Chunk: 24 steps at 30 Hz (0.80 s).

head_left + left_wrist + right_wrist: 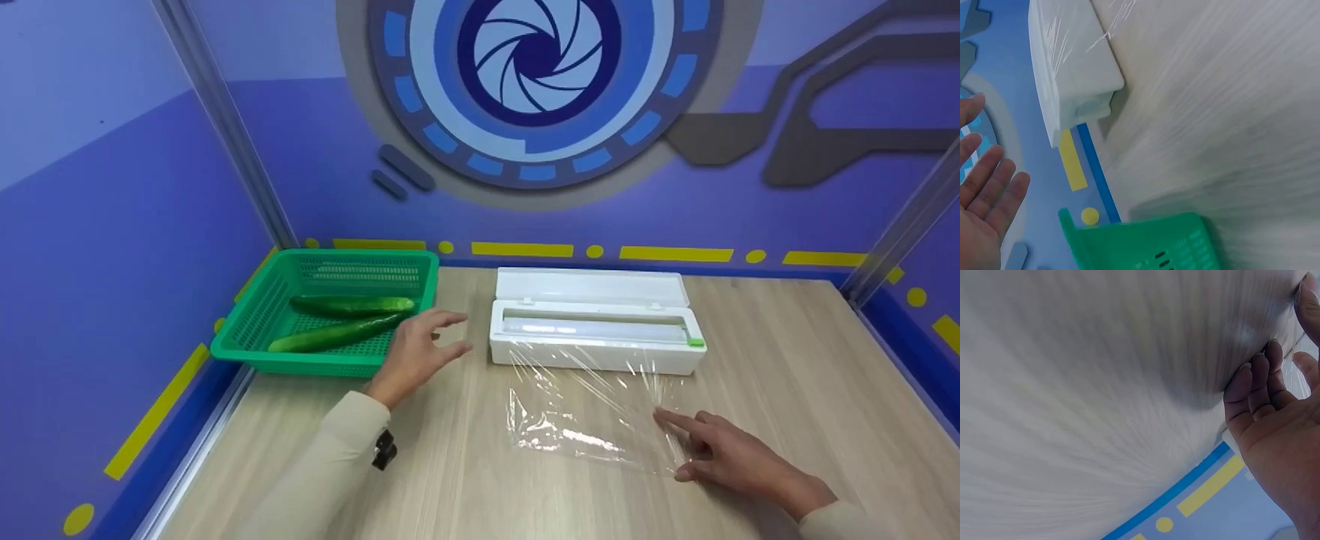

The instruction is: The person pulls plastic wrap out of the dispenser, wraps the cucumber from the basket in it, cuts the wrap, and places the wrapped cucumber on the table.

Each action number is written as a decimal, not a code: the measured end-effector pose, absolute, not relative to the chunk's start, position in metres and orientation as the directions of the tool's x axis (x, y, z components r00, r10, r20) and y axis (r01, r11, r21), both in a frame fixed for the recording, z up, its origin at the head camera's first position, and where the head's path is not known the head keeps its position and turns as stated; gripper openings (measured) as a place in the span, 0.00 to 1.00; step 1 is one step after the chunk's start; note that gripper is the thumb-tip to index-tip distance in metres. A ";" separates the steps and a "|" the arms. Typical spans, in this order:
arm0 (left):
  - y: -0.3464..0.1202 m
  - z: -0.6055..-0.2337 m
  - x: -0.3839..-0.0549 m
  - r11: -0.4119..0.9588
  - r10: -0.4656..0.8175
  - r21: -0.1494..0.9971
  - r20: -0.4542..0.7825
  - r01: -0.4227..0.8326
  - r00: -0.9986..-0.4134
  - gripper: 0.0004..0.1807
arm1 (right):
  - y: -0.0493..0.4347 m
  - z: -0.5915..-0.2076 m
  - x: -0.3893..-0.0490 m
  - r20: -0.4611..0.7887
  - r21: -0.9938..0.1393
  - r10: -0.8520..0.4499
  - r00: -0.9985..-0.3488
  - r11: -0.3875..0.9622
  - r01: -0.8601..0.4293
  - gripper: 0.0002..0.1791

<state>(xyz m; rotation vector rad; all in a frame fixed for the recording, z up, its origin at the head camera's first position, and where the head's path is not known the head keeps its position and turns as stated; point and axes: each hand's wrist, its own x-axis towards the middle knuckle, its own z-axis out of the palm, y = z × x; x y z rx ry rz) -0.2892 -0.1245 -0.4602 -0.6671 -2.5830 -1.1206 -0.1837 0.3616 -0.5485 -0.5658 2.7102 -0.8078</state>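
Clear plastic wrap (pixel 570 420) runs from a roll (pixel 600 330) in a white dispenser box (pixel 592 358) and lies spread toward the front of the table. My right hand (pixel 739 457) is at the wrap's right edge. Its index finger touches the film, and the thumb lies apart from it at the front corner. In the right wrist view, the other fingers (pixel 1238 385) bend down to the tabletop. My left hand (pixel 420 349) holds nothing, thumb and fingers spread, beside the right side of a green basket (pixel 319 364). Two cucumbers (pixel 330 335) lie inside the basket.
The box's lid (pixel 592 286) stands raised at the back, and a green slider (pixel 696 342) sits at the box's right end. Blue printed panels (pixel 300 150) wall the wooden table (pixel 420 480) at the back and both sides.
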 end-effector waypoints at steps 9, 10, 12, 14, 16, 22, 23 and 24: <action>-0.143 -0.449 -0.307 0.673 0.245 0.588 0.396 0.449 -0.885 0.21 | 0.363 -0.549 -0.180 -0.149 -0.580 -0.415 -0.897 0.772 -0.261 0.48; -0.146 -0.449 -0.309 0.683 0.239 0.576 0.404 0.449 -0.883 0.21 | 0.363 -0.550 -0.180 -0.136 -0.582 -0.425 -0.895 0.766 -0.275 0.48; -0.153 -0.448 -0.312 0.707 0.223 0.550 0.425 0.445 -0.878 0.21 | 0.363 -0.550 -0.181 -0.123 -0.587 -0.439 -0.890 0.755 -0.291 0.48; -0.159 -0.448 -0.315 0.733 0.199 0.532 0.428 0.423 -0.882 0.21 | 0.362 -0.550 -0.182 -0.120 -0.590 -0.446 -0.887 0.750 -0.298 0.48; -0.164 -0.447 -0.317 0.751 0.176 0.526 0.422 0.398 -0.889 0.21 | 0.362 -0.549 -0.184 -0.144 -0.593 -0.434 -0.889 0.757 -0.274 0.48; -0.184 -0.447 -0.329 0.794 0.145 0.510 0.369 0.330 -0.918 0.23 | 0.360 -0.548 -0.186 -0.160 -0.589 -0.424 -0.891 0.766 -0.258 0.48; -0.187 -0.448 -0.332 0.801 0.145 0.503 0.360 0.323 -0.921 0.23 | 0.360 -0.547 -0.186 -0.159 -0.587 -0.424 -0.891 0.766 -0.260 0.48; -0.191 -0.448 -0.334 0.809 0.144 0.496 0.352 0.315 -0.925 0.24 | 0.360 -0.548 -0.187 -0.158 -0.586 -0.424 -0.892 0.767 -0.261 0.48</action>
